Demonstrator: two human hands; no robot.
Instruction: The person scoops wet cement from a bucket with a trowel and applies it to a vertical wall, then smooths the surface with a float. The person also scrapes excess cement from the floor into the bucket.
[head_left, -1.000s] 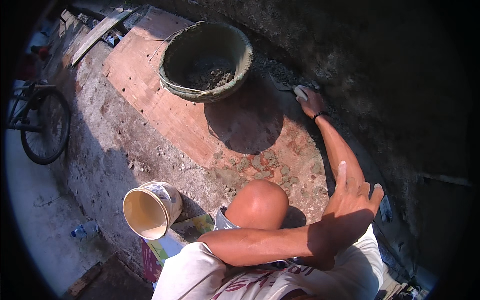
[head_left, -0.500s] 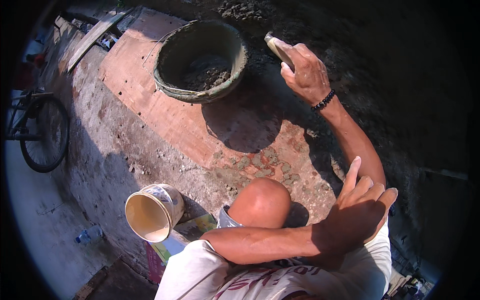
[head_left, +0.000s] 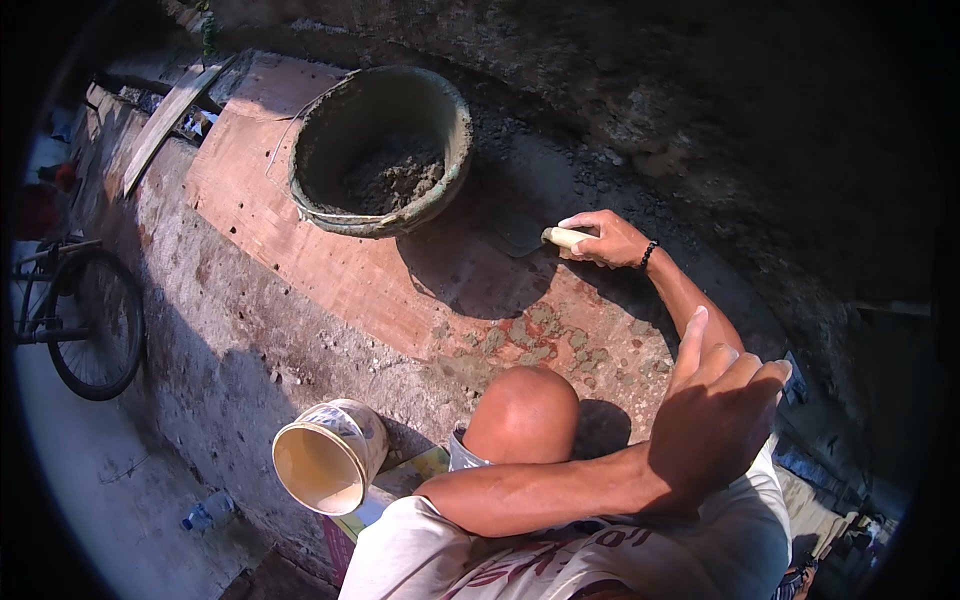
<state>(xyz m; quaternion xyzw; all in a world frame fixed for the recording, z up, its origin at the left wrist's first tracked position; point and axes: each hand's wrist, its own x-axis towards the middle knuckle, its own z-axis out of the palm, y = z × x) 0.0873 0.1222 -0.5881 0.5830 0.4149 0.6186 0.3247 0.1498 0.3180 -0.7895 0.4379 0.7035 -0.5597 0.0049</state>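
My right hand (head_left: 608,240), with a dark bead bracelet at the wrist, grips the pale handle of a trowel (head_left: 563,238). The trowel's blade lies low in shadow, only faintly visible, just right of a large bucket (head_left: 455,190). Grey mortar (head_left: 400,182) covers part of the bucket's bottom, and its rim is crusted. My left forearm crosses in front of my body. My left hand (head_left: 715,420) is beside my right forearm, holding nothing, with the index finger stretched out and the others partly bent; whether it touches that forearm I cannot tell.
Reddish board (head_left: 270,200) lies under the bucket, with mortar splatters (head_left: 535,335) near my knee. A smaller cream bucket (head_left: 370,430) stands tilted at near left. Beyond are a wooden plank (head_left: 170,125), a bicycle wheel (head_left: 95,325) and a plastic bottle (head_left: 210,512). Dark wall rises at right.
My right hand and the trowel have come down and nearer, from beside the bucket's rim toward the ground. The view has shifted slightly. My left hand keeps nearly the same pose.
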